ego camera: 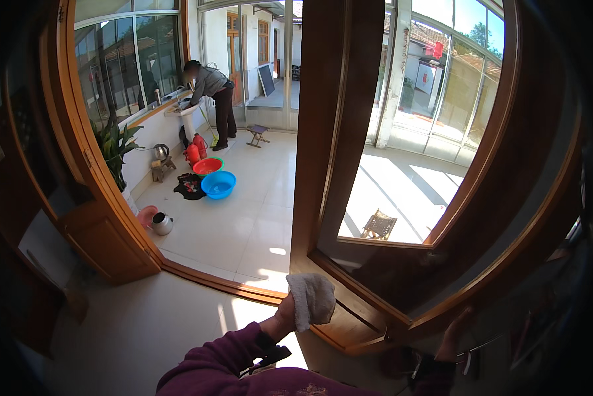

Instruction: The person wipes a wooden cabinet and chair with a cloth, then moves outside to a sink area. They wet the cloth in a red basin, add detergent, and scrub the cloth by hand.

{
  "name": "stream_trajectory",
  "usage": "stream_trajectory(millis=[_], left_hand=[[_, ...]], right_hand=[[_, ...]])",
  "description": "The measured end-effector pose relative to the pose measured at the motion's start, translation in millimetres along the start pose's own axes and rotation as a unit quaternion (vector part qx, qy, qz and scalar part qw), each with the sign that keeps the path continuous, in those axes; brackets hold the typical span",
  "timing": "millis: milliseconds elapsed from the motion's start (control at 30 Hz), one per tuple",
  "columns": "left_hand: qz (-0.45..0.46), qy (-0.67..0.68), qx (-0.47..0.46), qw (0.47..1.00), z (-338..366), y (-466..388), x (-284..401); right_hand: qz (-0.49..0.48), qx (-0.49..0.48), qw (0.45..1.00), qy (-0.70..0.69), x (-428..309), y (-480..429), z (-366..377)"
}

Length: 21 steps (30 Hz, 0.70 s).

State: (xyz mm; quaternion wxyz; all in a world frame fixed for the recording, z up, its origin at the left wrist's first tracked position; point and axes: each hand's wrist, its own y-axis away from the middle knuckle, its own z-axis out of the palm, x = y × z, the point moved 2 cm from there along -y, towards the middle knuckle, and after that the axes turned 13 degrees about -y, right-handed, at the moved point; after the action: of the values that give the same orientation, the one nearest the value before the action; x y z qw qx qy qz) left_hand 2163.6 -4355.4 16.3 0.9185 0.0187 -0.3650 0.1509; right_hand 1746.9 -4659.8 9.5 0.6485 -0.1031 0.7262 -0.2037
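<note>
A folded whitish cloth [314, 301] is in my left hand [285, 313], held up in front of the lower part of a wooden door with a glass pane [321, 198]. The cloth lies over the fingers, so the fingertips are hidden. My right hand [453, 332] is in shadow at the lower right, raised beside the door's wooden edge; whether it touches the wood I cannot tell. Both arms are in purple sleeves. The door stands ajar and reaches from the top of the view down to between my hands.
Beyond the wooden threshold [217, 286], a person [214, 86] bends over a white sink [181, 111]. On the tiled floor are a blue basin [218, 185], a red basin [208, 166], red thermos flasks [195, 150], a metal pot [162, 224] and a folding stool [379, 225].
</note>
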Motion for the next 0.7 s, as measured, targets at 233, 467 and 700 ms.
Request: stream_trajectory(millis=[233, 467, 700], left_hand=[[0.046, -0.015, -0.132, 0.99, 17.1, -50.0, 65.1], [0.403, -0.426, 0.092, 0.805, 41.5, -97.5, 217.6], [0.512, -0.713, 0.227, 0.422, 83.7, -180.7, 230.5]], right_hand=[[0.032, -0.004, 0.988, 0.151, 0.3, -2.9, -11.0], [-0.036, 0.072, 0.997, -0.004, -67.9, -27.2, 2.7], [-0.09, 0.163, 0.983, -0.003, -64.1, -42.9, 20.7]])
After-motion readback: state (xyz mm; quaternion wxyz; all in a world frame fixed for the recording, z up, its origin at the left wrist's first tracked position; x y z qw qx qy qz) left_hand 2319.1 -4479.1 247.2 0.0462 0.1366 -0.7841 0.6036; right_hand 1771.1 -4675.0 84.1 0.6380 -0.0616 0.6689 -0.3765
